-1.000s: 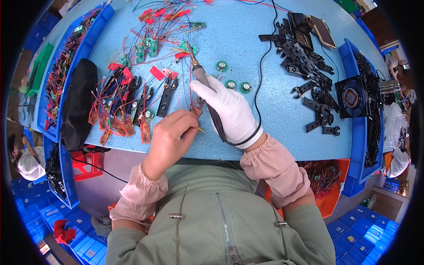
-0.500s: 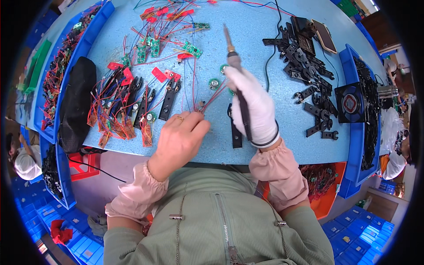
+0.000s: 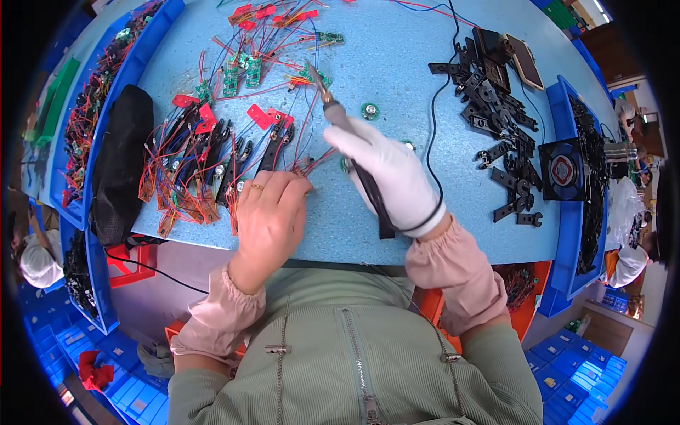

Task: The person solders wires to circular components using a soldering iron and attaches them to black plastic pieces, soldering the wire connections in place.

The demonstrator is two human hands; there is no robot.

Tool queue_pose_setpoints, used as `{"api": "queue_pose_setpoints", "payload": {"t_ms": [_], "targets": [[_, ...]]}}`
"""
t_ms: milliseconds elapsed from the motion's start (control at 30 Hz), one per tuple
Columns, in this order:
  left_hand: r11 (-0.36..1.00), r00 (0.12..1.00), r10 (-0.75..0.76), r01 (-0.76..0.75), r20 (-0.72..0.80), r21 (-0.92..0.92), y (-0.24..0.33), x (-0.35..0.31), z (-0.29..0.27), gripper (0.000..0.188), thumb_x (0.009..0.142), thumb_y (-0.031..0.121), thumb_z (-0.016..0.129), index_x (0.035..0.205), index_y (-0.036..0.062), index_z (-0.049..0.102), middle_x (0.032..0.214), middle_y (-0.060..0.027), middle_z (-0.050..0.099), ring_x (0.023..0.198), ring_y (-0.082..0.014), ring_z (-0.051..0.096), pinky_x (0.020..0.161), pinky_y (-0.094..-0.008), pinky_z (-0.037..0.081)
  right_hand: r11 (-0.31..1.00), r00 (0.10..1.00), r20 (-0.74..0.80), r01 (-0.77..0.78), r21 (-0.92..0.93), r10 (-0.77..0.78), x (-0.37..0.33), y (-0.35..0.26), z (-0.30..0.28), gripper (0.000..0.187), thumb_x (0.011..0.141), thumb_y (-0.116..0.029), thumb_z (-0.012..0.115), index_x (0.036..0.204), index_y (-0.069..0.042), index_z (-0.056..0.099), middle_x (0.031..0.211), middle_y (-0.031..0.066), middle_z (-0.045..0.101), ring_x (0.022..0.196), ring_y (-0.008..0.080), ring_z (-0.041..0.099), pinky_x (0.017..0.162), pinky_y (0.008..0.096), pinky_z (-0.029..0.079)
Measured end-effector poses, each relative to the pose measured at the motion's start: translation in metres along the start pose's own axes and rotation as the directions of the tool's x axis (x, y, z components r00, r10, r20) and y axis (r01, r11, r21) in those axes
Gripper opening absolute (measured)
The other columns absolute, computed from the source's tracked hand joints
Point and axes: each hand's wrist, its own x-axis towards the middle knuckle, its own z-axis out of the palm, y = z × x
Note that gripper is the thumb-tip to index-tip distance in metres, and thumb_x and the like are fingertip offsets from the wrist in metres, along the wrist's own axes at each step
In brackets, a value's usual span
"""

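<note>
My gloved right hand is closed round a soldering iron, whose tip slants up and left above the circuit boards. My bare left hand, a ring on one finger, has its fingers curled together at a bundle of thin red wires; the fingertips partly hide them. Beyond the hands lies a small round green board with a silver centre. Others like it are half covered by the glove. A black plastic part pokes out under the right hand.
Wired black parts with orange strips and a dark cloth bundle lie left. Green circuit boards with wires are further back. At right are a pile of black wrench-shaped parts, a small fan and a blue bin.
My left hand has shifted left and slightly down, near the wired black parts. The right hand's soldering iron has swung left and down, so its tip is now over the circuit boards.
</note>
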Motion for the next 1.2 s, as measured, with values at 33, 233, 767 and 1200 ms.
{"api": "queue_pose_setpoints", "payload": {"t_ms": [33,233,767,1200], "targets": [[1.0,1.0,0.021,-0.021,0.018,-0.007,-0.003,0.0,-0.002,0.024,0.077,-0.002,0.066,0.098,0.0075,0.064,0.099,-0.0053,0.065,0.082,-0.026,0.06,0.074,-0.036,0.049,1.0,0.999,0.027,0.022,0.007,-0.022,-0.005,-0.003,-0.002,0.075,0.07,0.01,0.068,0.14,-0.013,0.056,0.134,0.0155,0.063,0.093,0.0338,0.067,0.079,0.0356,0.053],[0.998,0.992,0.053,-0.056,0.116,0.026,-0.009,0.002,-0.005,0.02,0.077,0.002,0.068,0.096,0.0095,0.065,0.098,-0.0045,0.064,0.089,-0.0241,0.059,0.082,-0.0362,0.047,1.0,0.999,-0.044,0.02,-0.001,-0.02,-0.015,-0.013,-0.003,0.076,0.069,0.011,0.068,0.141,-0.012,0.055,0.136,0.0156,0.062,0.095,0.0341,0.067,0.08,0.0358,0.053],[1.0,0.999,-0.017,0.017,-0.043,0.006,0.024,0.02,0.028,0.016,0.077,0.009,0.074,0.09,0.0141,0.067,0.095,0.0003,0.064,0.098,-0.0218,0.058,0.098,-0.0447,0.036,0.991,0.994,-0.084,-0.059,0.121,0.07,-0.014,-0.004,0.0,0.075,0.069,0.017,0.062,0.139,-0.009,0.057,0.14,0.0145,0.061,0.105,0.031,0.067,0.088,0.0318,0.052],[0.999,0.998,-0.023,0.022,-0.061,-0.029,0.03,0.026,0.039,0.017,0.074,0.004,0.073,0.086,0.0132,0.067,0.099,0.0048,0.069,0.098,-0.0188,0.06,0.097,-0.0425,0.036,0.987,0.978,-0.196,-0.038,0.159,0.069,-0.02,-0.004,0.001,0.057,0.077,0.01,0.064,0.132,-0.006,0.062,0.133,0.0145,0.064,0.096,0.0291,0.067,0.081,0.0328,0.052]]}}
